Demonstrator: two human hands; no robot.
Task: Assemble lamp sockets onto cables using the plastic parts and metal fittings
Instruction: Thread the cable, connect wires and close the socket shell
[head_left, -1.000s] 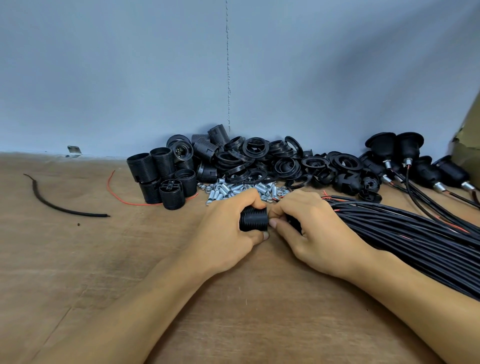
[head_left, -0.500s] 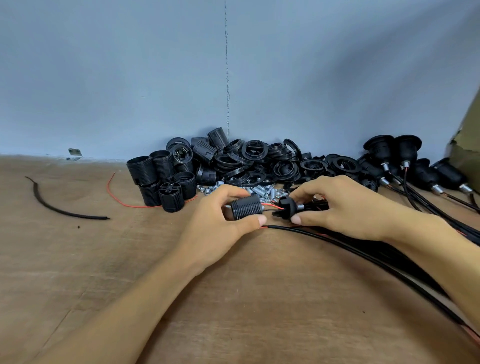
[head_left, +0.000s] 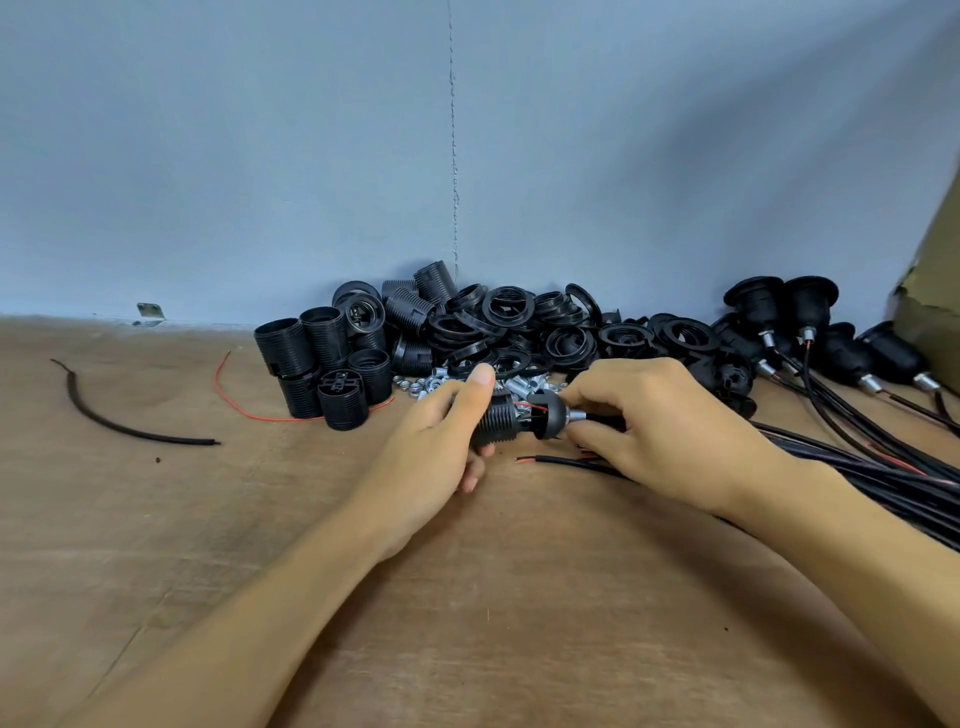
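Note:
My left hand (head_left: 441, 441) grips a black threaded socket body (head_left: 500, 422), thumb on top. My right hand (head_left: 660, 421) pinches a black socket cap (head_left: 548, 415) with a metal fitting (head_left: 575, 415) on a black cable. Cap and body nearly touch, with a red wire (head_left: 530, 408) showing between them. A second cable end with a bare red tip (head_left: 545, 460) lies on the wooden table (head_left: 467, 597) just below my hands.
Threaded socket bodies (head_left: 322, 364), black rings (head_left: 509, 332) and metal nuts and fittings (head_left: 431, 384) are heaped against the blue wall. Finished sockets on cables (head_left: 800, 332) lie at the right above a cable bundle (head_left: 883, 478). A black cable offcut (head_left: 124, 415) and a red wire (head_left: 239, 400) lie at the left.
My right hand drew the capped cable end out of the bundle and brought it left up to the socket body. My left hand lifted and turned the body toward the cap.

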